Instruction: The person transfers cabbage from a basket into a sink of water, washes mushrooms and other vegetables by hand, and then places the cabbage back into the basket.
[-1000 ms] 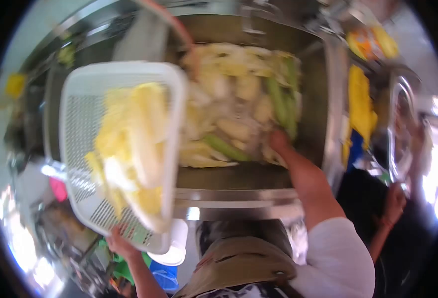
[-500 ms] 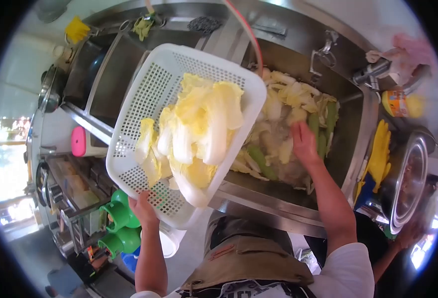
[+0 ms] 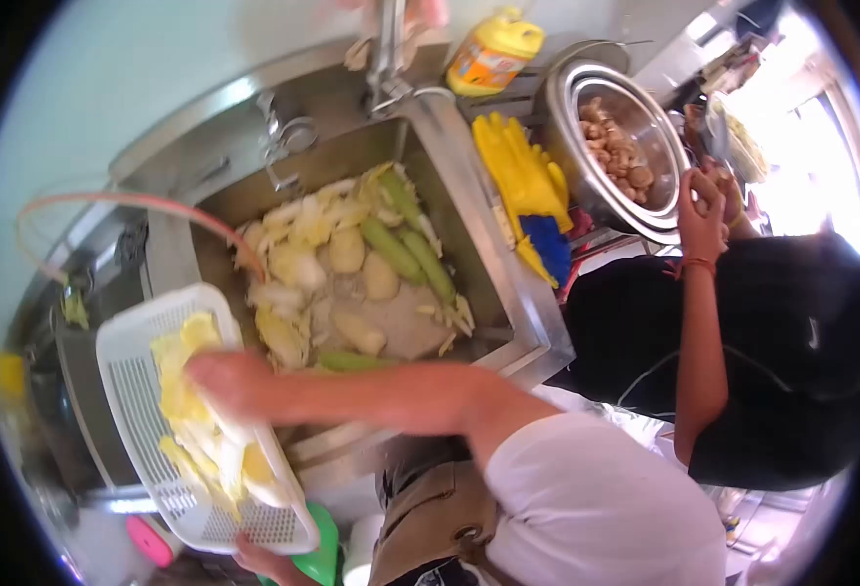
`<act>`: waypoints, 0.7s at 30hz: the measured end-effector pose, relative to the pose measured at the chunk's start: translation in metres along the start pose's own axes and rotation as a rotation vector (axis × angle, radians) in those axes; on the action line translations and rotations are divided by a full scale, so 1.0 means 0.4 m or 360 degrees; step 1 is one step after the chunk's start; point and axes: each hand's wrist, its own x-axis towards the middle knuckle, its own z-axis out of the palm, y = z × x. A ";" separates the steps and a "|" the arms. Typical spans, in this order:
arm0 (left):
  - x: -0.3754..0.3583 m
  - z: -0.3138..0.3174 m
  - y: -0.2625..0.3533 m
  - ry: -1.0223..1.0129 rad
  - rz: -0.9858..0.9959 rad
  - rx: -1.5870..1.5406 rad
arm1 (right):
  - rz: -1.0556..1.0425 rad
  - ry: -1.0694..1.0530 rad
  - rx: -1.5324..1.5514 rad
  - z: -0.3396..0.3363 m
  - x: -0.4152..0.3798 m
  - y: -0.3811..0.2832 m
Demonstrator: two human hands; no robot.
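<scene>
A white plastic basket (image 3: 135,415), tilted in view, rests at the left of the sink and holds yellow-white napa cabbage leaves (image 3: 220,459). My left hand (image 3: 259,559) grips its near rim, fingers partly hidden. Over the basket's right side is my right hand (image 3: 230,383), smeared by motion and close to the leaves; whether it holds any cannot be made out. In the sink (image 3: 498,322), water covers part of more cabbage leaves (image 3: 298,264), several green gourd-like vegetables (image 3: 391,249) and pale round potatoes (image 3: 381,276).
A red hose (image 3: 157,198) runs into the sink below the faucet (image 3: 386,73). Yellow gloves (image 3: 518,171) hang at its right edge, near a yellow bottle (image 3: 493,54). A co-worker (image 3: 742,332) in black stands right, a hand at a steel bowl (image 3: 659,107) of brown pieces.
My view has swung right, bringing the co-worker into fuller view. My right hand has left the sink and moved over the basket. My left hand stays on the basket.
</scene>
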 end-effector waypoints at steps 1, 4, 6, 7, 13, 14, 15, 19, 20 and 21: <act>-0.016 0.020 0.029 0.0069 -0.0026 -0.0081 | 0.0178 -0.0020 -0.0042 -0.110 -0.007 0.044; -0.046 0.057 0.108 0.0222 -0.0349 -0.0307 | 0.0561 0.0351 -0.0591 -0.463 -0.103 0.271; -0.058 0.074 0.132 0.0292 -0.0388 -0.0354 | 0.1253 -0.0483 -0.1608 -0.685 -0.182 0.371; -0.059 0.080 0.133 0.0358 -0.0424 -0.0343 | 0.1480 -0.0550 -0.1727 -0.744 -0.257 0.442; -0.064 0.098 0.156 0.0452 -0.0487 -0.0286 | 0.1561 -0.0641 -0.2191 -0.739 -0.555 0.690; -0.066 0.097 0.160 0.0443 -0.0474 -0.0244 | 0.1632 -0.0866 -0.2065 -0.723 -0.555 0.712; -0.066 0.097 0.163 0.0439 -0.0463 -0.0206 | 0.1690 -0.1089 -0.1935 -0.713 -0.550 0.733; -0.060 0.068 0.118 0.0389 -0.0405 -0.0201 | 0.1467 -0.1233 -0.1723 -0.712 -0.520 0.756; -0.059 0.060 0.108 0.0416 -0.0373 -0.0075 | 0.1531 -0.1276 -0.1792 -0.738 -0.485 0.756; -0.059 0.061 0.109 0.0432 -0.0401 -0.0097 | 0.1592 -0.1308 -0.1868 -0.756 -0.469 0.758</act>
